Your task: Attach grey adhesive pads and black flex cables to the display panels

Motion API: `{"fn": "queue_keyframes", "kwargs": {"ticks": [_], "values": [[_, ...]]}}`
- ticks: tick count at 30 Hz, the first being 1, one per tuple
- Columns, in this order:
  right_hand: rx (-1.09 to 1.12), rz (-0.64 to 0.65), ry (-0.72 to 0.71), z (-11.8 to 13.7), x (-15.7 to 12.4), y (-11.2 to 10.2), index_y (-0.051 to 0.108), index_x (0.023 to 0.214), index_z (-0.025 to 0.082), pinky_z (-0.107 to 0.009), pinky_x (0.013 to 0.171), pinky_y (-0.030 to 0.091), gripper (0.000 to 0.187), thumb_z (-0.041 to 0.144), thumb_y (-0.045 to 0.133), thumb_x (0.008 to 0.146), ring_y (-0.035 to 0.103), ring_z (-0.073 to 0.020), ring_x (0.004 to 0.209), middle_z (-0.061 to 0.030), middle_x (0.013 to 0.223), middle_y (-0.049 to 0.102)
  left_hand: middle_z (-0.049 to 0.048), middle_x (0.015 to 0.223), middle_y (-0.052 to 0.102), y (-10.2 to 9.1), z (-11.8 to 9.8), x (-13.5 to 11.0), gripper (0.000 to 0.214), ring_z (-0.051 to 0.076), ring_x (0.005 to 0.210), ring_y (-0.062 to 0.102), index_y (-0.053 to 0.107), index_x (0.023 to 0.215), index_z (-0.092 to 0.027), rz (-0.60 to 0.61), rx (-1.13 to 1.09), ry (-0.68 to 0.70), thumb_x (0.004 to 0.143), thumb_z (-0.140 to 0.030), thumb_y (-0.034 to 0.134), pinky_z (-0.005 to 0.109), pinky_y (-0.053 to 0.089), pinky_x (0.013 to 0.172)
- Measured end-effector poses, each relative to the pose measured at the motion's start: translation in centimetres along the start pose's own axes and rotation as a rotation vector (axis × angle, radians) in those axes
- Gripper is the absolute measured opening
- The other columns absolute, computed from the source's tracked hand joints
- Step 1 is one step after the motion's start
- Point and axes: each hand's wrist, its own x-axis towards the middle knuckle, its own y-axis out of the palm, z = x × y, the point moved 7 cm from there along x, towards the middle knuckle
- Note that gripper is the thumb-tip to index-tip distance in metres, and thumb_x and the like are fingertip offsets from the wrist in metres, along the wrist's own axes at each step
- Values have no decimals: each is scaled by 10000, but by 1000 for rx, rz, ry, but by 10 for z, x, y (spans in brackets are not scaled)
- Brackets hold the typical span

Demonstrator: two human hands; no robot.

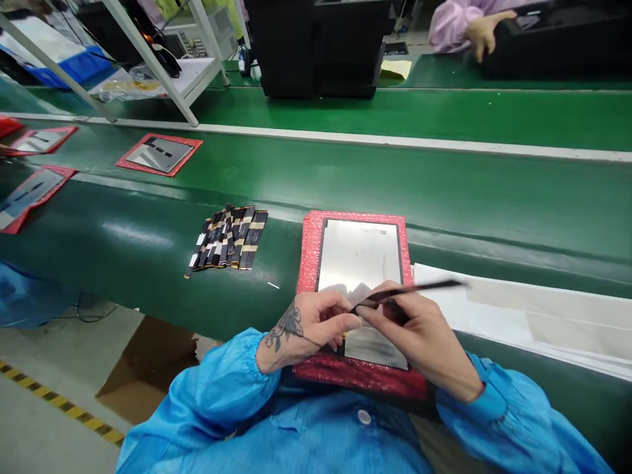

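Observation:
A grey display panel (359, 257) lies on a pink bubble-wrap pad (311, 243) at the near edge of the green belt. My left hand (309, 326) rests on the panel's lower part, its fingers pinched on a thin clear film tab (358, 293). My right hand (419, 336) sits beside it, closed on a black pair of tweezers (419, 288) whose tip meets the left fingers at the tab. Both wrists wear blue sleeves.
A fanned pile of black-and-gold flex cables (230, 237) lies left of the pad. White sheets (523, 309) lie at the right. More panels on red pads (158, 154) sit further along the belt. Another person's hand (481, 33) works at the far right. A metal frame (148, 59) stands at the back left.

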Motion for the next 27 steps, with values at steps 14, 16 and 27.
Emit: {"fn": "queue_keyframes", "kwargs": {"ticks": [14, 16, 27], "values": [[-106, 219, 113, -26, 9, 13, 686, 878, 225, -343, 724, 511, 157, 338, 577, 881, 655, -232, 826, -37, 885, 709, 58, 861, 645, -4, 10, -36, 207, 169, 807, 592, 722, 1039, -185, -326, 642, 544, 960, -267, 549, 285, 504, 706], [-226, 234, 104, -30, 8, 20, 676, 859, 218, -349, 737, 516, 146, 291, 555, 898, 663, -237, 844, -52, 905, 705, 54, 875, 631, 1, 18, -48, 223, 170, 827, 571, 720, 1082, -210, -416, 746, 644, 955, -220, 536, 294, 506, 727], [-292, 269, 56, -26, 0, 38, 640, 787, 212, -350, 724, 557, 151, 181, 563, 914, 646, -216, 867, -68, 990, 609, 53, 872, 641, 9, 19, -63, 210, 175, 851, 564, 704, 1049, -191, -435, 872, 816, 924, -159, 539, 316, 491, 786]]}}
